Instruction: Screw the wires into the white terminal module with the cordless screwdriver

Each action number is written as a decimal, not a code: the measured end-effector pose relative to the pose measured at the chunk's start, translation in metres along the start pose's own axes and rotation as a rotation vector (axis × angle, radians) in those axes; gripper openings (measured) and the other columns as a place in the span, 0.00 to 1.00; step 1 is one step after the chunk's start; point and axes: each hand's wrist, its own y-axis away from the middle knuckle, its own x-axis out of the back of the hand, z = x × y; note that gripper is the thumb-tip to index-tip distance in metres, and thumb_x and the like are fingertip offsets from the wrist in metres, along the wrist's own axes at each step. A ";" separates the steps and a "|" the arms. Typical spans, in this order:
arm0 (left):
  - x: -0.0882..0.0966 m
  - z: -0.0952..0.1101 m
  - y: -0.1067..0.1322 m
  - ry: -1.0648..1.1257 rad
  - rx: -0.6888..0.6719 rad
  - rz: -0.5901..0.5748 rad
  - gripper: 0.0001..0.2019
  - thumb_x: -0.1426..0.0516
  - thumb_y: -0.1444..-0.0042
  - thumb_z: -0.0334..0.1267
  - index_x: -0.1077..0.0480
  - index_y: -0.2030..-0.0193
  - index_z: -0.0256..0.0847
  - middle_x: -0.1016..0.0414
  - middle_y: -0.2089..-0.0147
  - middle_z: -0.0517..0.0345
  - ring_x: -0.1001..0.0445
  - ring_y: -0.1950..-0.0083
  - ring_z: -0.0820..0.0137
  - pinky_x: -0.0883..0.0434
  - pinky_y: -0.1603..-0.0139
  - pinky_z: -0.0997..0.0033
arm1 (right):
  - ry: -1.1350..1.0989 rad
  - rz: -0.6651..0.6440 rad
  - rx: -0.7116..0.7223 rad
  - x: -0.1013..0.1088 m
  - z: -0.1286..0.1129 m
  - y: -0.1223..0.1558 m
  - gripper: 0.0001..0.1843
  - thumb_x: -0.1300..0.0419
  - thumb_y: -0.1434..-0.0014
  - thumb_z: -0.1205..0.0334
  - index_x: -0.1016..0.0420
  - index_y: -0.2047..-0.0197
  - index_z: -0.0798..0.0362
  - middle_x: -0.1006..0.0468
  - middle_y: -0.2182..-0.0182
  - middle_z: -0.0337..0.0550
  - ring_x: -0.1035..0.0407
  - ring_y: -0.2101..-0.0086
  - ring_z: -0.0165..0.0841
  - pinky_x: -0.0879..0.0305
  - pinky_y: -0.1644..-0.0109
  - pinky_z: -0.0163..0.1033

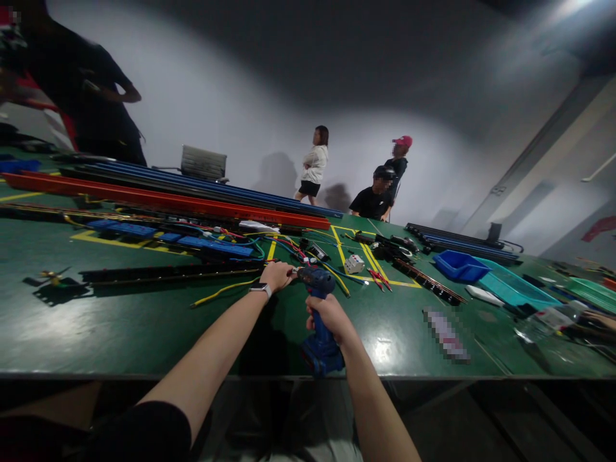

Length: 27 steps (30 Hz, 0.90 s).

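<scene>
My right hand [332, 316] is wrapped around the grip of a blue cordless drill [317, 346], whose front end points left over the green table. My left hand [278, 276], with a watch [261, 290] on its wrist, is closed right at the drill's tip. What its fingers pinch there is too small to make out. Beside the left hand, a long black rail [168, 274] lies on the table. Yellow cables [219, 292] and other coloured wires lie around and behind both hands.
Behind lie a long orange channel [192, 198] and blue strips [168, 238]. To the right are a white block [354, 264], red-handled pliers [380, 280], a blue bin [459, 265], a teal tray [514, 289] and a clear bottle [548, 321]. Several people are beyond the table.
</scene>
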 end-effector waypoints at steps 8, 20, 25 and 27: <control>-0.001 -0.001 0.000 -0.034 -0.003 -0.003 0.21 0.51 0.38 0.55 0.20 0.56 0.47 0.19 0.57 0.47 0.23 0.53 0.57 0.36 0.53 0.61 | -0.011 -0.005 -0.008 0.000 0.000 -0.003 0.10 0.41 0.50 0.56 0.35 0.73 0.53 0.33 0.81 0.33 0.31 0.84 0.29 0.42 0.80 0.32; 0.000 -0.002 0.001 -0.006 -0.015 0.025 0.22 0.50 0.37 0.57 0.20 0.57 0.46 0.19 0.57 0.48 0.23 0.53 0.57 0.36 0.54 0.61 | -0.011 0.015 0.028 -0.004 -0.001 0.002 0.10 0.41 0.50 0.56 0.36 0.74 0.53 0.34 0.81 0.33 0.33 0.85 0.28 0.43 0.80 0.32; 0.003 -0.002 0.002 -0.011 0.000 0.006 0.22 0.49 0.38 0.57 0.21 0.58 0.45 0.19 0.57 0.48 0.23 0.53 0.58 0.36 0.55 0.62 | -0.012 0.029 0.001 -0.005 -0.002 0.003 0.10 0.41 0.51 0.56 0.36 0.74 0.53 0.34 0.82 0.33 0.33 0.84 0.28 0.43 0.80 0.32; 0.003 -0.002 0.002 -0.005 -0.004 0.008 0.22 0.50 0.37 0.57 0.21 0.57 0.45 0.19 0.57 0.48 0.23 0.53 0.58 0.36 0.55 0.62 | -0.009 0.031 0.001 -0.005 -0.003 0.003 0.10 0.41 0.51 0.56 0.36 0.75 0.53 0.34 0.82 0.33 0.33 0.84 0.28 0.43 0.80 0.32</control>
